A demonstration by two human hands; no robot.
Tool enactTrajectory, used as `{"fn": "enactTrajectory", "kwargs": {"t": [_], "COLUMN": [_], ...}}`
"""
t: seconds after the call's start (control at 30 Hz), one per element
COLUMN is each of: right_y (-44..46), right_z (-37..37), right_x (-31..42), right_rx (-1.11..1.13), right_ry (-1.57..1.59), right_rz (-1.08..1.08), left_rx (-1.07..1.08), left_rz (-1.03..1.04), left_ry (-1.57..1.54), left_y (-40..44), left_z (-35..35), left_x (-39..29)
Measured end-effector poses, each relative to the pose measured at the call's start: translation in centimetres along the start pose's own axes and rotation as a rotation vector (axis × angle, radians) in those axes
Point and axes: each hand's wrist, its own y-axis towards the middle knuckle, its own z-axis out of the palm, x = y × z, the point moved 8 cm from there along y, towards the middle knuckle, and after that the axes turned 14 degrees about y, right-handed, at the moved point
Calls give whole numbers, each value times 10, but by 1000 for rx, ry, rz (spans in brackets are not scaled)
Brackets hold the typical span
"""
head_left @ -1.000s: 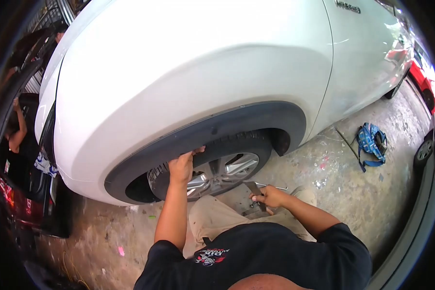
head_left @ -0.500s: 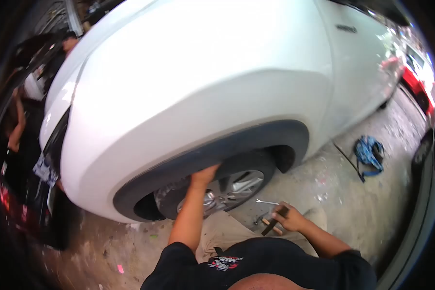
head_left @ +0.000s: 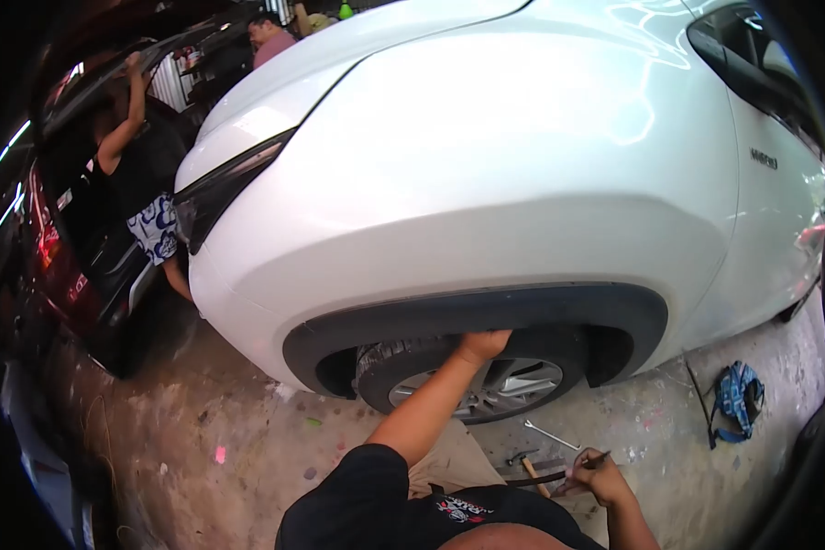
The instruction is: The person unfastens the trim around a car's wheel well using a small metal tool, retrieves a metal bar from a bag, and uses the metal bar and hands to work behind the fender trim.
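My left hand (head_left: 486, 345) reaches up to the top of the front tyre (head_left: 380, 371), just under the dark wheel arch trim (head_left: 449, 310) of a white car. Its fingertips are hidden, so its grip does not show. Low at the right, my right hand (head_left: 603, 480) is closed around a dark flat strip (head_left: 545, 478), whose exact kind I cannot make out. On the floor beside that hand lie a hammer (head_left: 533, 471) with a wooden handle and a silver wrench (head_left: 552, 434). The alloy wheel (head_left: 522, 383) shows behind my left forearm.
The white fender (head_left: 486, 229) fills the upper middle. A blue patterned bag (head_left: 736, 401) lies on the concrete floor at the right. At the left, a person (head_left: 142, 151) in a dark top stands by a dark red car (head_left: 60, 252). Another person (head_left: 270, 41) is behind the bonnet.
My view has shifted, showing more of the car's front and the people at the left. The strip in my right hand has turned flatter. My left hand stays at the wheel arch.
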Motion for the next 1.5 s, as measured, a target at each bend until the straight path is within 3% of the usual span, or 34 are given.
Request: {"fn": "enactTrajectory", "kwargs": {"t": [0.1,0.17,0.2,0.27,0.3,0.37,0.47,0.53,0.6,0.63,0.77,0.83,0.87,0.93,0.97,1.13,1.3,1.37,1.5], "right_y": [-29,-36,-36,-45,-46,-45,-61,-98,-129,-140,-166,-144,-136,-124,-116,-80,-74,-70,-64], "right_z": [24,36,34,33,30,6,-3,12,20,-15,-52,-94,-86,-67,-75,-127,-96,-81,-64], "right_x": [19,14,14,9,8,7,15,39,67,38,-14,-45,-37,2,-2,-18,-7,0,0], "right_rx": [203,342,344,294,296,179,208,194,135,352,425,26,46,-25,-13,-110,-149,-136,-154], "right_ry": [70,234,234,440,438,103,-193,-227,-83,31,-60,-291,-320,-661,-671,-468,-375,-289,-259], "right_rz": [6,69,71,293,293,216,145,191,100,240,309,320,315,-71,-82,-181,-231,-282,-270], "left_rx": [48,172,172,237,236,250,147,89,39,80,117,112,98,141,204,162,144,257,288], "left_rz": [121,-230,-230,-290,-290,-327,-280,-282,-284,-230,-193,-234,-271,-282,-279,-237,-271,-260,-212], "left_ry": [-173,-623,-620,-622,-620,-674,-567,-472,-377,-368,-432,-435,-437,-414,-424,-300,-353,-336,-330], "left_y": [25,33,31,24,23,20,23,10,7,9,17,11,10,5,4,3,5,5,12], "left_z": [-30,-25,-24,-12,-9,-4,-12,-2,-2,-3,-5,-5,-5,-1,6,6,8,16,10], "left_x": [-27,-21,-21,-14,-12,-9,-7,4,10,8,-1,-3,2,8,9,8,7,4,-4]}}
